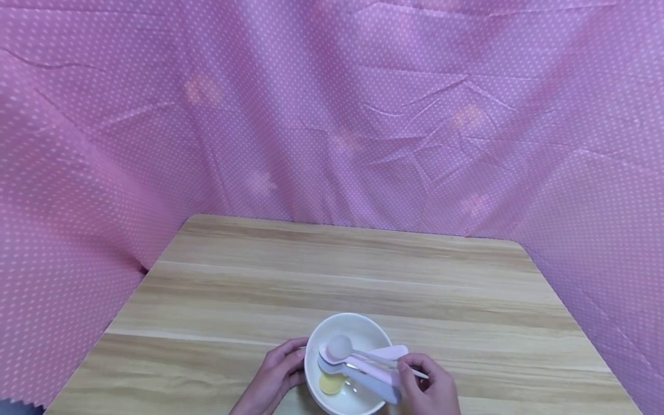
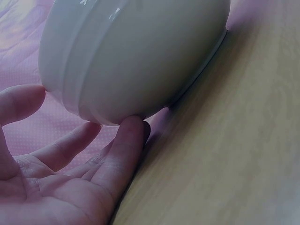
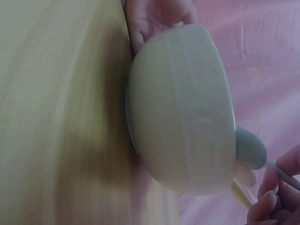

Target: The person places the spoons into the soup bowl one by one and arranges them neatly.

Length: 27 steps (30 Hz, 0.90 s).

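A white bowl (image 1: pixel 358 325) stands on the table near its front edge. My left hand (image 1: pixel 275 374) is at the bowl's left side, fingertips touching the outer wall (image 2: pixel 136 61). Over the bowl, my right hand (image 1: pixel 433 389) pinches the thin handle of a pale grey spoon (image 1: pixel 339 347). Beneath that spoon lie a pink spoon (image 1: pixel 373 370) and a blue-grey spoon (image 1: pixel 370 385), their handles reaching past the right rim. Another pink handle (image 1: pixel 396 350) sticks out behind them. A yellow rounded piece (image 1: pixel 331 383) shows inside the bowl, partly covered by the blue-grey spoon.
The wood-grain table (image 1: pixel 332 271) extends behind the bowl and to both sides. A pink dotted cloth (image 1: pixel 311 115) hangs around its back and sides.
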{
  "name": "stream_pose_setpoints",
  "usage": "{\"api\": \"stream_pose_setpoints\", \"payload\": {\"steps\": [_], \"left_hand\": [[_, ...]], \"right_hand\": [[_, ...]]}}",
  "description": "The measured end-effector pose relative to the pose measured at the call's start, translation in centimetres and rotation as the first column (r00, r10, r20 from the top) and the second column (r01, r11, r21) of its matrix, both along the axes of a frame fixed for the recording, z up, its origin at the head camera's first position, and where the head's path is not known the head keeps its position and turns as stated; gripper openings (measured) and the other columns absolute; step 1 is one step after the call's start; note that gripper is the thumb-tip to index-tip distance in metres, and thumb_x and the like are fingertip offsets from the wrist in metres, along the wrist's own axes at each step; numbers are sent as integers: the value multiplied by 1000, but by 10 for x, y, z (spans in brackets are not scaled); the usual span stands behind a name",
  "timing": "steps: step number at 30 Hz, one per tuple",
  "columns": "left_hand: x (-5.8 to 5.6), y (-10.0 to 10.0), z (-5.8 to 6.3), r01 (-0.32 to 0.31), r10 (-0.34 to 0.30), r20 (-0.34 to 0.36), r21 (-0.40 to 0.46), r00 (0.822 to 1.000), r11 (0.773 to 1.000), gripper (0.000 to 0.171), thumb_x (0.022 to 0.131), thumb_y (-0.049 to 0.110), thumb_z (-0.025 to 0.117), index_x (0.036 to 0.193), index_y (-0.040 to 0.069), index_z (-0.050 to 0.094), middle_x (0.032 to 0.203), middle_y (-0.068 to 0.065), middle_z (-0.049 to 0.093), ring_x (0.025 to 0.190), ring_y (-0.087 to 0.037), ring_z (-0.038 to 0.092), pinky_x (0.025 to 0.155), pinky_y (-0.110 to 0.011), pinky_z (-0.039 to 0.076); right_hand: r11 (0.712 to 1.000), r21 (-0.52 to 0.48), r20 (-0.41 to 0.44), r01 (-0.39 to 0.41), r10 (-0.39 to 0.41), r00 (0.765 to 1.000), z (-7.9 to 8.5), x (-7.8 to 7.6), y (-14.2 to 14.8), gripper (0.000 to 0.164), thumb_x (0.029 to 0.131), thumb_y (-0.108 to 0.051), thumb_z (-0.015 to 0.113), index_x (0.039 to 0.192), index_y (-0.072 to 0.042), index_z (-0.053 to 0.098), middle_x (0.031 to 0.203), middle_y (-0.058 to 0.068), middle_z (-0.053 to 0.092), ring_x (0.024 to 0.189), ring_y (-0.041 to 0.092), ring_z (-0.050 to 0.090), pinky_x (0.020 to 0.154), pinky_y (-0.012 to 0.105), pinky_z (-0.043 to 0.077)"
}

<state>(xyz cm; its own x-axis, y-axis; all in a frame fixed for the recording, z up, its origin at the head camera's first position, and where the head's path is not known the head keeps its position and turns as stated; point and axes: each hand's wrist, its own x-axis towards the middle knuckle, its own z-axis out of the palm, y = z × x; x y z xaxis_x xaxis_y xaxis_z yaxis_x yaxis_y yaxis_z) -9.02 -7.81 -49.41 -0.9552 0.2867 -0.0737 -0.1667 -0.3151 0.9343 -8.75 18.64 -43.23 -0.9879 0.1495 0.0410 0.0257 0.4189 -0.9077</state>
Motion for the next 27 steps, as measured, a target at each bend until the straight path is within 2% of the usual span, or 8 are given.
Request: {"api": "stream_pose_setpoints", "payload": {"steps": [8,13,20,27], "left_hand": [[0,0,1,4,-4,1,3,1000,1000,51,98,19,43,135,-14,29,121,-11,57,105,-15,59,89,-32,52],[0,1,1,11,-11,-6,14,1000,1000,51,98,18,42,135,-14,29,120,-9,58,105,-15,58,89,-31,51],[0,1,2,6,-6,-1,9,1000,1000,51,98,18,42,135,-14,28,123,-10,56,106,-16,59,90,-31,51],[0,1,3,5,-5,0,9,1000,1000,53,97,19,43,135,-14,28,123,-11,56,106,-16,58,90,-32,51]], "right_hand": [[1000,29,37,2,-3,999,-4,1,-2,3,81,-10,66,81,-8,68,77,4,67,55,2,50,49,18,44],[998,59,36,-2,0,999,-5,0,-2,3,80,-13,67,81,-10,68,73,0,64,52,2,44,47,18,39],[995,103,-28,19,-17,999,-7,0,-1,4,78,-13,70,77,-11,67,64,-6,58,53,0,44,47,17,38],[983,175,-140,48,-24,990,-10,1,0,8,75,-10,71,73,-15,65,64,-8,58,55,-2,44,50,17,38]]}}
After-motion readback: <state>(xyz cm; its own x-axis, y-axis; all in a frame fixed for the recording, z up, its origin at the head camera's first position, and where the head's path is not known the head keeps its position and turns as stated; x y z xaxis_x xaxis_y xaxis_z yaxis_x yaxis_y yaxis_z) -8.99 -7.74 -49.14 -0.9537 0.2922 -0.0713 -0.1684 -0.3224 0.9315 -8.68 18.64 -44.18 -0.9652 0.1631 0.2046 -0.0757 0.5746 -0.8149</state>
